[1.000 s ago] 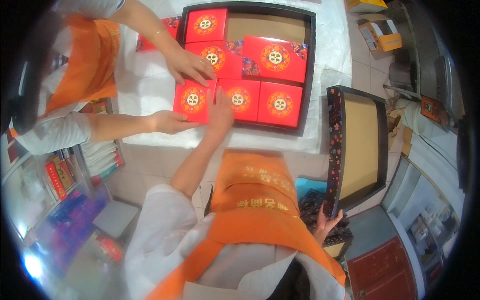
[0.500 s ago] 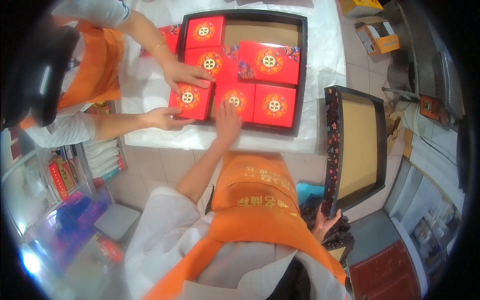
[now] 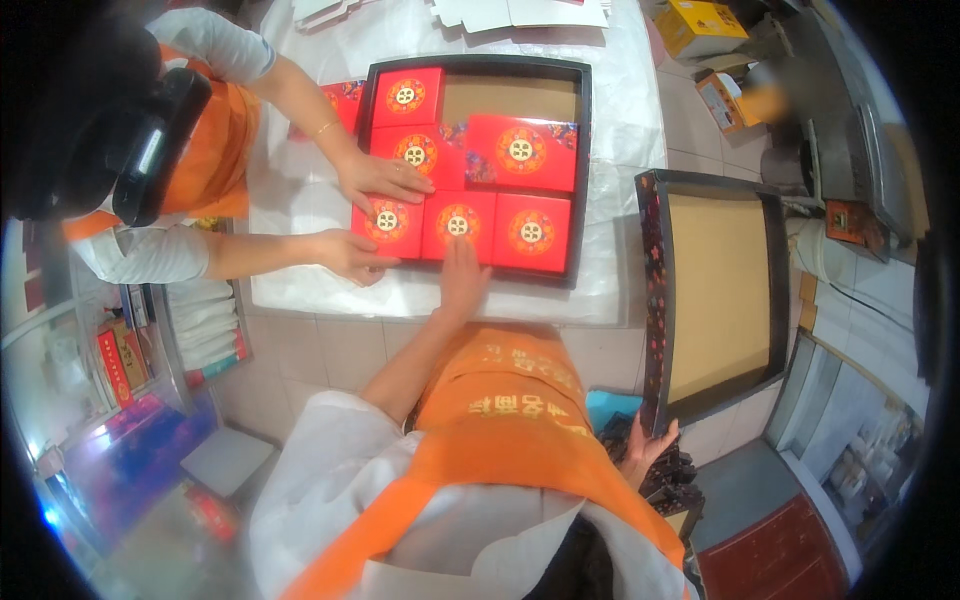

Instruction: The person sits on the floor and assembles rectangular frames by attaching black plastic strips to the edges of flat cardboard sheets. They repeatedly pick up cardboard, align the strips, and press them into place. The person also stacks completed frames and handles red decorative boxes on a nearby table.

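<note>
Red boxes in black tray; fit at front left doubtful.
Right hand (image 3: 650, 441), curled round the near corner of a black lid (image 3: 716, 290) beside the desk (image 3: 618, 270): one-corner hold, could tip. Left hand (image 3: 463, 283), unclosed, gripping nothing; fingers on the front middle box (image 3: 458, 215), inside the tray (image 3: 512, 100). Co-worker's hands (image 3: 388, 180) on the front-left box (image 3: 393, 232); full seating unclear, rim could crease it if pressed. Larger box (image 3: 522, 150) behind, seemingly raised: could jam.
</note>
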### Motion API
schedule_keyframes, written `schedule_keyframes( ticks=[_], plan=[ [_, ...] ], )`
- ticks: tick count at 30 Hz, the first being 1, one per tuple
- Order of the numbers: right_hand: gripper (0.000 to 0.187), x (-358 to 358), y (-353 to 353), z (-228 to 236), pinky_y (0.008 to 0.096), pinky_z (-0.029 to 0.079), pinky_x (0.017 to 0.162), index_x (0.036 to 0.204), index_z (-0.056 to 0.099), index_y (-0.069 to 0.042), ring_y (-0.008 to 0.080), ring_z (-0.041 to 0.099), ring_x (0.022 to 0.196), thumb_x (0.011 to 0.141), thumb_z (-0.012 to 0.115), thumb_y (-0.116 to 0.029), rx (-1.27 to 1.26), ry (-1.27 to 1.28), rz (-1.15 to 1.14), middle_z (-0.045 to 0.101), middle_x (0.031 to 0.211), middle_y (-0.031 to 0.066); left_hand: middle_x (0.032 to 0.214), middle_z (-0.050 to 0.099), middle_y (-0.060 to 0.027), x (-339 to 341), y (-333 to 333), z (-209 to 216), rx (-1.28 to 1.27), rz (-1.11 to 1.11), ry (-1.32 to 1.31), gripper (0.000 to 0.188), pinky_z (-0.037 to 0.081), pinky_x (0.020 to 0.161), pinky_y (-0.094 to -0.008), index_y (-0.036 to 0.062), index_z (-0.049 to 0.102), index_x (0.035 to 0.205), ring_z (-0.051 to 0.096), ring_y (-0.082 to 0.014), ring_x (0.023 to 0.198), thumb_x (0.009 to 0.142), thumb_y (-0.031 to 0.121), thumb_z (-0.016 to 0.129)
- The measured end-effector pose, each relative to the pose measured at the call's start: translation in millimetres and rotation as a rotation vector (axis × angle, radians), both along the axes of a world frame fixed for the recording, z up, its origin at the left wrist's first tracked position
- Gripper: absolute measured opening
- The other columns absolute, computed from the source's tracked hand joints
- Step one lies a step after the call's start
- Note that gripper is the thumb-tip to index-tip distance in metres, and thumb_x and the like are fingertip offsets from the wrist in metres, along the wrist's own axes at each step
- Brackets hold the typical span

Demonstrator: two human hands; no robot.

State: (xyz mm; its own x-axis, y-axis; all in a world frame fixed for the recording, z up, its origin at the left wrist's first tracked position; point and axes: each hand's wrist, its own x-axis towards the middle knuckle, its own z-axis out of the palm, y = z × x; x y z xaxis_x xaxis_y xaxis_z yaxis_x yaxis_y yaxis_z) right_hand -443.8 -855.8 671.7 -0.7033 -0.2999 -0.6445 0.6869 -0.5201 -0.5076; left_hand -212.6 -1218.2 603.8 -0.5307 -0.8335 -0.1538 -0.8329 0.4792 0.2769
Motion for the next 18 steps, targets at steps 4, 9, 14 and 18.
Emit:
schedule_keyframes(
  ticks=[4, 9, 14, 18],
  plan=[
    [0.056, 20, -12, 9, 0.0415, 0.035, 0.091, 0.12, 0.043, -0.001, 0.0255, 0.046, 0.106, 0.074, 0.063, -0.027, 0.028, -0.048, -0.089, 0.05, 0.116, 0.01, 0.129, 0.029, -0.0282, 4, -2, -7, 0.042, -0.002, 0.087, 0.058, 0.027, 0.101, -0.0423, -0.0128, 0.033, 0.12, 0.026, -0.0411, 0.122, 0.08, 0.023, 0.056],
    [0.059, 60, -12, 6, 0.043, 0.035, 0.093, 0.122, 0.041, -0.001, 0.0278, 0.045, 0.109, 0.073, 0.064, -0.024, -0.048, -0.03, -0.134, 0.048, 0.119, 0.0126, 0.129, 0.03, -0.0267, 13, -18, 2, 0.121, -0.157, 0.109, 0.049, 0.03, 0.099, -0.0421, -0.007, 0.04, 0.117, 0.029, -0.0402, 0.121, 0.079, 0.019, 0.056],
    [0.059, 113, -18, 22, 0.043, 0.036, 0.094, 0.122, 0.041, 0.0, 0.0282, 0.045, 0.108, 0.072, 0.064, -0.023, 0.008, -0.031, -0.218, 0.048, 0.119, 0.0133, 0.121, 0.039, -0.0225, -4, -91, -6, -0.094, -0.318, 0.316, 0.038, 0.034, 0.093, -0.0433, -0.0029, 0.048, 0.107, 0.036, -0.0376, 0.115, 0.076, 0.016, 0.058],
    [0.059, 150, -5, 27, 0.0431, 0.036, 0.094, 0.121, 0.042, 0.0, 0.0275, 0.046, 0.108, 0.072, 0.065, -0.022, 0.034, -0.026, -0.292, 0.049, 0.118, 0.0131, 0.116, 0.045, -0.0209, -85, -210, 16, -0.084, -0.334, 0.215, 0.041, 0.037, 0.087, -0.0451, -0.0018, 0.049, 0.107, 0.042, -0.0367, 0.109, 0.078, 0.026, 0.056]
  ],
)
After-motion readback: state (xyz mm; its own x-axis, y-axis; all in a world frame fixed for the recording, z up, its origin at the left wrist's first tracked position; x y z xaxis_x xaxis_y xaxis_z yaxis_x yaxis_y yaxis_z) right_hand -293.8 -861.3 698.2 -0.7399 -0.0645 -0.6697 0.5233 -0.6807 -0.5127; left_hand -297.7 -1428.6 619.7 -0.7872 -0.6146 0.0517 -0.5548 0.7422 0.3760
